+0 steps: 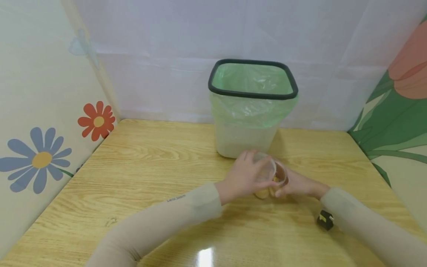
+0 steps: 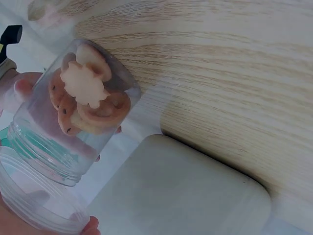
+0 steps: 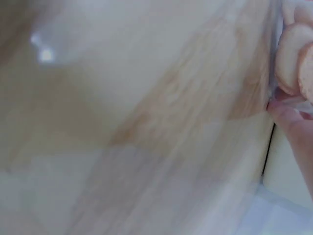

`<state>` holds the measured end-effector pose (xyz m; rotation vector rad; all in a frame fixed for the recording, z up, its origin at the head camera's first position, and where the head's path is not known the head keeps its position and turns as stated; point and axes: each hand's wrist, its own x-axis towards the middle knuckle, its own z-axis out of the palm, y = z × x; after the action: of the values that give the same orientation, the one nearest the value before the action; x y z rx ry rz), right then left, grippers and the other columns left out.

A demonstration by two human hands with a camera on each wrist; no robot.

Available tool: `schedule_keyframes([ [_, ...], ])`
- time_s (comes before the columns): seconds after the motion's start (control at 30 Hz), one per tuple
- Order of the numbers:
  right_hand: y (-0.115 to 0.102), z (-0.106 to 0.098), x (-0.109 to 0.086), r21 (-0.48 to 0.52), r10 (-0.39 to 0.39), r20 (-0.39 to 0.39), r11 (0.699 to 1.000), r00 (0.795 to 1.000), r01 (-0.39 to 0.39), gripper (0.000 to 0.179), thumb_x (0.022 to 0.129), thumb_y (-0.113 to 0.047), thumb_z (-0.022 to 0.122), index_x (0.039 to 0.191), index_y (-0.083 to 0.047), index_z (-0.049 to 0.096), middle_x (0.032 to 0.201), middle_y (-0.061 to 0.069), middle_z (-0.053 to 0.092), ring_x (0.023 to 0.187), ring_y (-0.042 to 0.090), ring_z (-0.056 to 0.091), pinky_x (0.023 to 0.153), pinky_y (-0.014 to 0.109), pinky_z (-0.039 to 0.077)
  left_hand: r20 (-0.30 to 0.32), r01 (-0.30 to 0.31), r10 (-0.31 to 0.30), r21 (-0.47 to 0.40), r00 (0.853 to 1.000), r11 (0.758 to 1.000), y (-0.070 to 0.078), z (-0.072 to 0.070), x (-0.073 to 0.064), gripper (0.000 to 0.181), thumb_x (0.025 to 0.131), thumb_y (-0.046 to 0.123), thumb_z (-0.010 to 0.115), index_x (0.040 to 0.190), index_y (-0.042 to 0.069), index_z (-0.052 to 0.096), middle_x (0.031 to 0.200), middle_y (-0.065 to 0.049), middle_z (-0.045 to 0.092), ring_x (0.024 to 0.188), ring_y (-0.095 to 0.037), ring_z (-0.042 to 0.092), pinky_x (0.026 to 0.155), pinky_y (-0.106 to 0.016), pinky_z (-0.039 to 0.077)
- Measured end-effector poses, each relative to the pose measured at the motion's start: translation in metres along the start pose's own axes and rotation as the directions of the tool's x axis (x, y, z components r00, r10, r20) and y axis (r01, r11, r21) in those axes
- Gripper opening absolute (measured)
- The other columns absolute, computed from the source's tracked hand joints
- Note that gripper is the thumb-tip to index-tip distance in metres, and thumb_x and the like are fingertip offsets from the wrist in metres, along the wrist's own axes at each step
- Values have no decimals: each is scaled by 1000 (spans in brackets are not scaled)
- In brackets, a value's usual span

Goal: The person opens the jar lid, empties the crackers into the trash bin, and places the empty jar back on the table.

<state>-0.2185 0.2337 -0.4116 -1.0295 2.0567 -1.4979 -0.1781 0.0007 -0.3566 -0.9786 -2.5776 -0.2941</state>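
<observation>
My right hand (image 1: pixel 298 182) grips a clear plastic jar (image 2: pixel 105 147) tilted on its side, low over the table. Several cookies (image 2: pixel 80 85) lie inside it, some ring-shaped and one with a scalloped edge. With curled fingers my left hand (image 1: pixel 245 173) holds a translucent screw lid (image 1: pixel 268 171) by its rim. In the left wrist view the lid is off the jar's threaded mouth and close to it. The right wrist view catches cookies (image 3: pixel 292 61) at its edge, beside the right thumb or a finger.
A bin (image 1: pixel 245 139) with a black rim and a green liner stands just behind my hands on the wooden table (image 1: pixel 160 155). A small black object with a yellow mark (image 1: pixel 325 220) is by my right forearm. Floral panels flank both sides.
</observation>
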Motion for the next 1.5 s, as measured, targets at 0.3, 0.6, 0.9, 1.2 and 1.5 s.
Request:
schedule_keyframes([
  [0.3, -3, 2, 1, 72, -43, -33, 996, 999, 45, 108, 73, 4, 79, 151, 7, 5, 151, 37, 15, 137, 28, 30, 103, 22, 36, 71, 68, -65, -34, 995, 997, -4, -5, -5, 70, 85, 64, 61, 138, 19, 53, 138, -19, 47, 127, -30, 44, 107, -40, 36],
  [0.6, -6, 2, 3, 56, -46, -26, 997, 999, 48, 98, 74, 3, 80, 148, 7, 17, 149, 25, 29, 128, 3, 39, 101, 24, 40, 92, 93, -90, -30, 992, 995, -10, -6, -10, 73, 86, 64, 59, 142, 17, 50, 140, -19, 44, 129, -30, 42, 108, -41, 35],
  [0.9, -2, -1, 3, 25, -64, -11, 998, 998, 64, 100, 71, 5, 81, 149, 4, 18, 148, 31, 27, 128, 6, 42, 101, 26, 41, 75, 116, -112, -57, 991, 992, -13, -8, -16, 72, 85, 63, 62, 141, 18, 51, 139, -21, 45, 129, -32, 43, 107, -43, 37],
  [1.2, 2, -1, 5, 8, -102, -9, 995, 995, 102, 97, 70, 6, 81, 148, 3, 23, 146, 30, 32, 132, 25, 41, 104, 27, 38, 92, 144, -136, -87, 986, 986, -18, -10, -21, 73, 86, 62, 62, 143, 18, 49, 142, -23, 41, 129, -34, 42, 106, -45, 38],
  [1.5, 3, -2, 6, -21, -109, 6, 994, 994, 110, 98, 72, 2, 82, 149, 3, 20, 146, 26, 35, 134, 33, 36, 103, 29, 38, 105, 156, -146, -95, 984, 983, -21, -11, -23, 74, 86, 62, 61, 144, 18, 48, 143, -23, 40, 130, -35, 41, 106, -47, 37],
])
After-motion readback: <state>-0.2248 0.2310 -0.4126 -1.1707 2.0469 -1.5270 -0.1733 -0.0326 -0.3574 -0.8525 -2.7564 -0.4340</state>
